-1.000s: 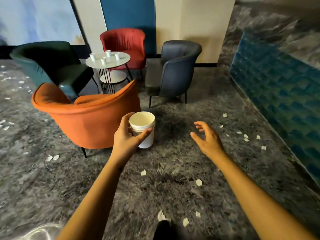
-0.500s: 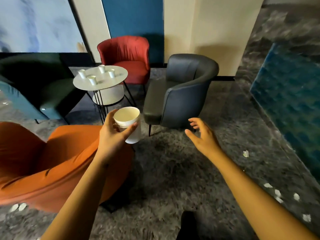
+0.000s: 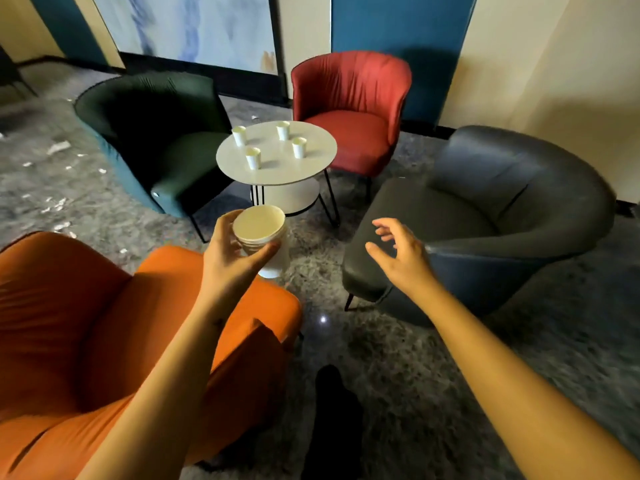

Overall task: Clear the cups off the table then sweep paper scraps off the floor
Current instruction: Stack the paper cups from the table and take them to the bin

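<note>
Stack of cups: I saw a nested stack of cups (image 3: 263,233), white paper with layered rims, its mouth tipped toward the camera. It was held in the air near centre, between the orange chair (image 3: 86,323) and the grey chair (image 3: 502,202).
Left hand: the left hand (image 3: 230,261) was wrapped round the stack, thumb across its near side.
Right hand: the right hand (image 3: 401,258) hung just right of the stack, fingers spread and loosely bent, holding nothing.
Loose cups: four loose cups (image 3: 252,158), small and white, stood upright and apart on the tabletop (image 3: 277,171), farther off.
Tabletop: round and white, on thin black legs over a lower shelf (image 3: 294,199).
Room: a green chair (image 3: 156,133) at far left and a red chair (image 3: 349,109) at the far side completed the ring. The floor (image 3: 433,375) was grey and marbled, and paper scraps (image 3: 57,147) lay at far left.
</note>
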`<move>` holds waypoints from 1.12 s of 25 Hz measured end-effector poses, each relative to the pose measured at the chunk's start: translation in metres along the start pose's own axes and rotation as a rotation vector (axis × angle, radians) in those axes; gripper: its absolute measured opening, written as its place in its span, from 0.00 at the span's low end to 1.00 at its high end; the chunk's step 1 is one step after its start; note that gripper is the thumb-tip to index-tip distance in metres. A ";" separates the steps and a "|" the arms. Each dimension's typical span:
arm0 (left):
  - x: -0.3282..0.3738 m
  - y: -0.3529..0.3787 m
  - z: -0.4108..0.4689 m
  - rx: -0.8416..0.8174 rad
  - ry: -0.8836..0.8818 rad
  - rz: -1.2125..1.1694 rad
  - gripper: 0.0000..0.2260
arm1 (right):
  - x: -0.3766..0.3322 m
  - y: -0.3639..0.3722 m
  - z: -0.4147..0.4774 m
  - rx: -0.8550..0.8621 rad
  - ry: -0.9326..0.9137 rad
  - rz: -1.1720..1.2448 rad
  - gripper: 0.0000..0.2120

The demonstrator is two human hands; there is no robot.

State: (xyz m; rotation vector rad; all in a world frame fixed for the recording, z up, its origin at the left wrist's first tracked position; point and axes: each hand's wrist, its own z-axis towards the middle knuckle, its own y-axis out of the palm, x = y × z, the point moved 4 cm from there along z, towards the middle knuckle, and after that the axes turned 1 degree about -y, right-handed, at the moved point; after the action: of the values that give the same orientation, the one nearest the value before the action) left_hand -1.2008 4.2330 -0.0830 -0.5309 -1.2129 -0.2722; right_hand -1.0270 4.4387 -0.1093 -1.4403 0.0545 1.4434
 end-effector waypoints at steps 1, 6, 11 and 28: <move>-0.010 0.008 0.024 0.009 -0.004 -0.003 0.26 | 0.009 0.007 0.028 -0.010 -0.008 -0.004 0.17; -0.059 0.044 0.194 0.067 -0.029 -0.005 0.29 | 0.056 0.051 0.201 -0.080 -0.003 -0.009 0.18; -0.082 0.058 0.326 0.108 -0.053 0.036 0.27 | 0.068 0.088 0.341 -0.142 -0.016 -0.020 0.18; -0.323 0.079 0.671 0.390 -0.461 0.027 0.31 | 0.179 0.437 0.728 -0.761 -0.003 0.040 0.25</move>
State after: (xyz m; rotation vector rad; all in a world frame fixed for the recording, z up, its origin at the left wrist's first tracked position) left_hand -1.8186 4.6269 -0.2375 -0.2726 -1.6564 0.1217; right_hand -1.7763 4.8283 -0.3068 -2.0455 -0.5220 1.5762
